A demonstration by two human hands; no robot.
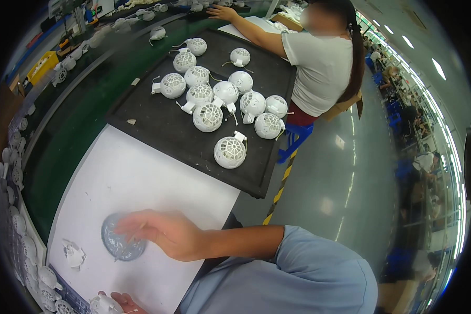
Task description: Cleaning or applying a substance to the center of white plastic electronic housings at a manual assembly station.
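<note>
My right hand (pixel 159 234) reaches across a white sheet (pixel 141 178) and rests on a flat, round blue-grey grille disc (pixel 119 246), with its fingers and thumb closed on the disc's upper right edge. The hand is blurred. My left hand (pixel 121 301) shows only at the lower edge, holding a white round cage shell (pixel 102 304). A small loose white part (pixel 73 255) lies on the sheet just left of the disc.
A black tray (pixel 157 125) beyond the sheet carries several white cage shells (pixel 229 152). A co-worker in a white shirt (pixel 319 68) sits past it, one arm stretched over the table. A green conveyor (pixel 89 104) and rows of white parts (pixel 15 172) run along the left. Grey aisle floor (pixel 340 172) lies to the right.
</note>
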